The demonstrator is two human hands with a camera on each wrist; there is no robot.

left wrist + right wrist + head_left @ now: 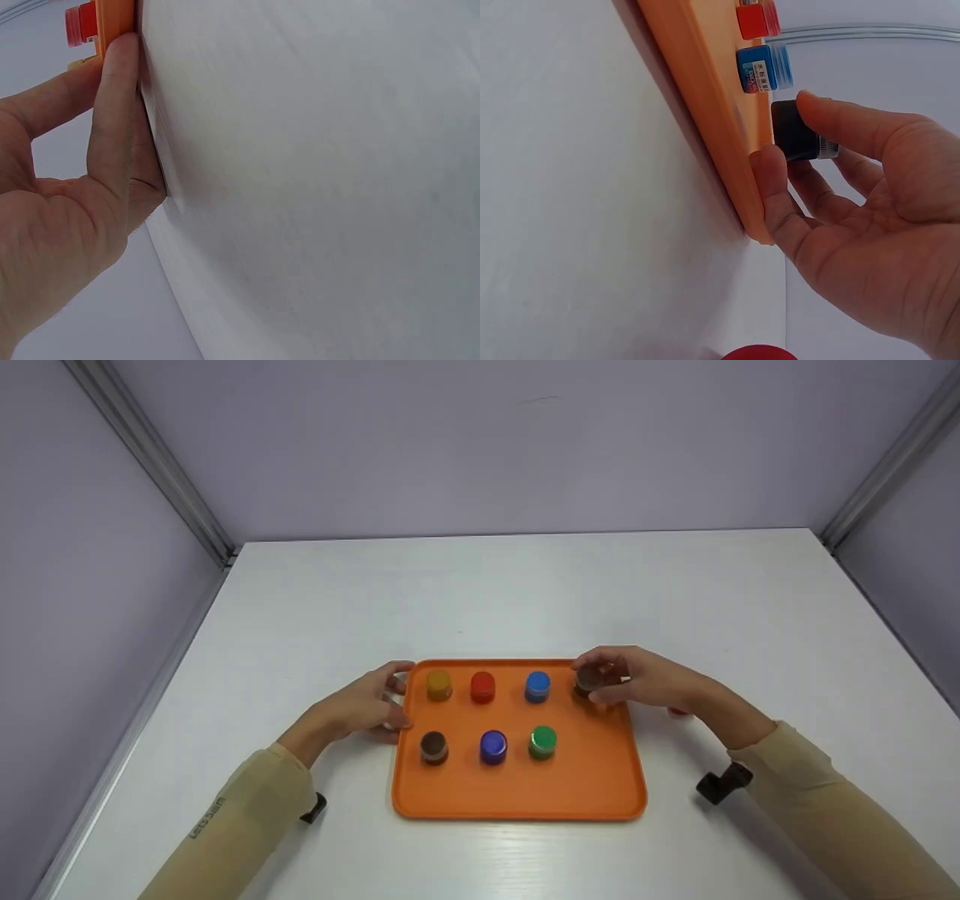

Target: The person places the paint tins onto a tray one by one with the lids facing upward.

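Orange tray point(585, 787) carrying seven small jars; right hand point(637, 679) is grasping the dark jar point(586, 681); left hand point(364, 706), fingers relaxed, is touching the tray's edge.

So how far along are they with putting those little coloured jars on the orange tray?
Seven jars sit on the orange tray: yellow, red and blue in the back row, brown, purple and green in front. The right hand pinches the dark jar at the back row's right end. The left hand touches the tray's left edge. Another red cap lies off the tray, so at least one probably remains.
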